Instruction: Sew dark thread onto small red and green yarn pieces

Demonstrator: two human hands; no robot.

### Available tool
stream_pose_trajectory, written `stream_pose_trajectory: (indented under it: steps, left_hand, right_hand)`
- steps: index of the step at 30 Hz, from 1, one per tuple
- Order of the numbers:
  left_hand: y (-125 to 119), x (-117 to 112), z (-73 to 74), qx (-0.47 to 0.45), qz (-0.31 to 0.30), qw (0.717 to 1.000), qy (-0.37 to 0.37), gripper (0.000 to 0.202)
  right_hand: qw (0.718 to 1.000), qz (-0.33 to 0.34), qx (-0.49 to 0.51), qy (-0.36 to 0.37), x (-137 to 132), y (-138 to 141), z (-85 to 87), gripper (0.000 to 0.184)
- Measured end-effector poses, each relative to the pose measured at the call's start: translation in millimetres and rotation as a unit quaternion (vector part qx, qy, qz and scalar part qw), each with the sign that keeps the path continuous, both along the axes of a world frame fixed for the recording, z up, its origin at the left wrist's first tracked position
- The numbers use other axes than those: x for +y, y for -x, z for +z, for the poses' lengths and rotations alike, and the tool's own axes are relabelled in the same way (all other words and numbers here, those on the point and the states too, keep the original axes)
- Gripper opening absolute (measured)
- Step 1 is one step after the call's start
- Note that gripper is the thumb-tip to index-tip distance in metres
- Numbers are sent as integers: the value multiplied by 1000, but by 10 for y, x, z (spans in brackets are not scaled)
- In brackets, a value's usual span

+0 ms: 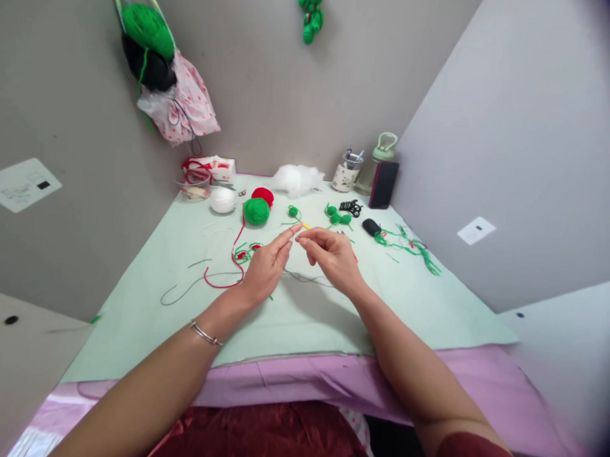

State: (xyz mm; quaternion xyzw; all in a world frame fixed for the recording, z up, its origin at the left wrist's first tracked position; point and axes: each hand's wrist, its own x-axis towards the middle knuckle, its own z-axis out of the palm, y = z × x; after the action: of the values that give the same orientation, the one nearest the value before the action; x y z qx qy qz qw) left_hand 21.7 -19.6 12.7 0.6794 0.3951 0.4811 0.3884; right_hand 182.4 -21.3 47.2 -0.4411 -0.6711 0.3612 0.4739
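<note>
My left hand (266, 264) is raised over the middle of the table with its fingers pressed together. A thin dark thread (291, 229) appears to cross its index fingertip. Close beside it, my right hand (331, 256) pinches thumb and forefinger together; what lies between them is too small to make out. Just beyond the fingertips shows a short yellow stick-like piece (306, 226), and whether a hand touches it I cannot tell. A small green yarn ball with a loose tail (293, 211) lies behind the hands. Left of my left hand are small red-and-green yarn pieces (241, 255).
Green (256, 211), red (263, 197) and white yarn balls (222, 200) stand back left. White stuffing (297, 180), a pen cup (347, 173), a bottle (374, 165) and a phone (384, 185) line the back. Black yarn (372, 227) and green strands (426, 259) lie right.
</note>
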Motion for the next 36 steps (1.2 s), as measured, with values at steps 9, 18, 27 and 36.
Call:
stream_pose_trajectory:
  steps: [9,18,27,36]
  left_hand:
    - [-6,28,-33,-26,0,999,-26,45]
    - [-10,9,-29,26,-8,999,-36,47]
    - [-42,44,-109,-13,-43,998,-43,44]
    - [-37,71,-128,-5,-49,997,-54,43]
  right_hand:
    - [1000,7,-21,-17,8,-5,-32,25]
    - [997,-13,-62,-43,25,-8,-59,21]
    - [996,-6,-76,-47,44,-49,-33,21]
    - [999,34,-34,-6,89,-75,-47,22]
